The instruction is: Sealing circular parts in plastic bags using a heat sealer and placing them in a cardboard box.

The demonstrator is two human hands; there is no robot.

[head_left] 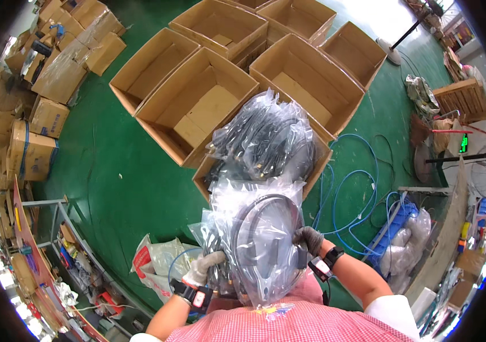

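In front of me is a clear plastic bag with a coiled black cable inside. My right hand, in a grey glove, is closed on its right edge. My left hand, in a pale glove, grips a bundle of bagged black cables at the left, thumb over the plastic. Just beyond stands a cardboard box heaped with more bagged black cables, some with gold-coloured ends showing. Both wrists carry strapped black devices.
Several open cardboard boxes stand close together ahead. Blue hose loops over the green floor to the right, near a blue crate with plastic bags. A white and red sack lies at left. Stacked cartons line the far left.
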